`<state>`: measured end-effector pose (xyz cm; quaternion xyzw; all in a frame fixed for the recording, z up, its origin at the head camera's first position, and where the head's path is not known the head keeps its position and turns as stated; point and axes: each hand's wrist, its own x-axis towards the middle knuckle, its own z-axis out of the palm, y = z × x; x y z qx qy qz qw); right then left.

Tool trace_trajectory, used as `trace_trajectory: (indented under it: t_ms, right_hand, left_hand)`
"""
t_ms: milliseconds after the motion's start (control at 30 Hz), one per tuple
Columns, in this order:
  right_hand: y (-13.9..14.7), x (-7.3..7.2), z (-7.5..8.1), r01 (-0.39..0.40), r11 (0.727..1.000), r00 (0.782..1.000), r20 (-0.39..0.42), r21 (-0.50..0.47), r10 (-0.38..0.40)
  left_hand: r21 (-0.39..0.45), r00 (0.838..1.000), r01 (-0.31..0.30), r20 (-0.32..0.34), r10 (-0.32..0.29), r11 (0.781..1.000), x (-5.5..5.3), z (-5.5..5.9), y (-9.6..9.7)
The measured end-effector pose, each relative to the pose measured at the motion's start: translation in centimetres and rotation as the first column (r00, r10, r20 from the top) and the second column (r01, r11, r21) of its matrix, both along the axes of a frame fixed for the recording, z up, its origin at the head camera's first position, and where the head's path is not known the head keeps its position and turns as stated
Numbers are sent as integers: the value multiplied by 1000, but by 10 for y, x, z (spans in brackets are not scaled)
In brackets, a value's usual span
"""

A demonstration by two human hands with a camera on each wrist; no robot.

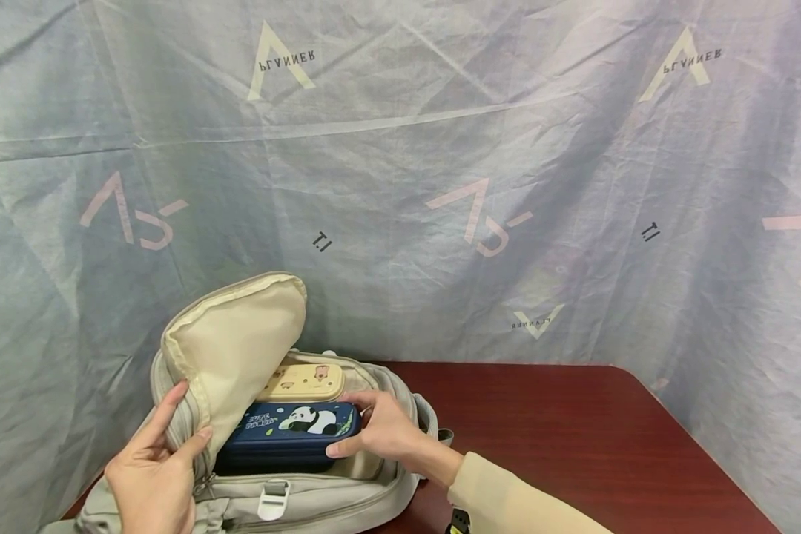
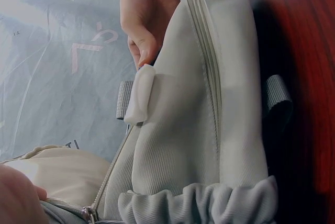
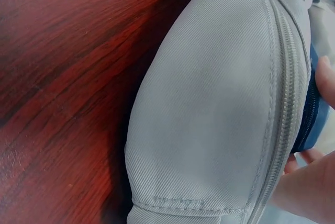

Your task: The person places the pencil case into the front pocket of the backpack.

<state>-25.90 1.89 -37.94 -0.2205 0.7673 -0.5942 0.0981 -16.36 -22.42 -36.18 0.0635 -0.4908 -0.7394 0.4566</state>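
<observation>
A light grey backpack (image 1: 347,504) lies on the table with its front flap (image 1: 240,334) folded up, showing the cream lining. Inside sit a navy pencil case (image 1: 287,449) with a panda picture and, behind it, a yellow pencil case (image 1: 307,382) with small figures. My right hand (image 1: 387,430) grips the right end of the navy case, thumb in front and fingers behind. With my left hand (image 1: 153,460) I hold the flap's edge between thumb and fingers. In the right wrist view the navy case (image 3: 311,114) is partly hidden by the bag's side.
Dark red wooden table (image 1: 541,437) extends right of the backpack. A grey printed cloth (image 1: 400,185) hangs behind it. A white buckle (image 1: 274,500) is on the bag's front, and a strap (image 1: 427,415) sticks out at its right.
</observation>
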Motion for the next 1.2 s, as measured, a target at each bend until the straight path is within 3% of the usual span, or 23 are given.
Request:
trace_trajectory:
  t_ms: [267,500,767,1200]
  right_hand:
    - [5,-1,1,-39,999,999,32,-16,40]
    - [12,-6,1,-100,994,995,14,-32,101]
    - [6,-7,-1,-90,995,996,-25,-34,89]
    - [-3,-5,2,-84,996,996,7,-29,84]
  left_hand:
    - [6,1000,12,4,-12,1000,0,-1,-1]
    - [7,1000,14,22,-14,1000,0,0,0]
    - [3,999,-2,43,2,1000,0,1,1]
    - [-2,1000,-13,18,13,1000,0,2,2]
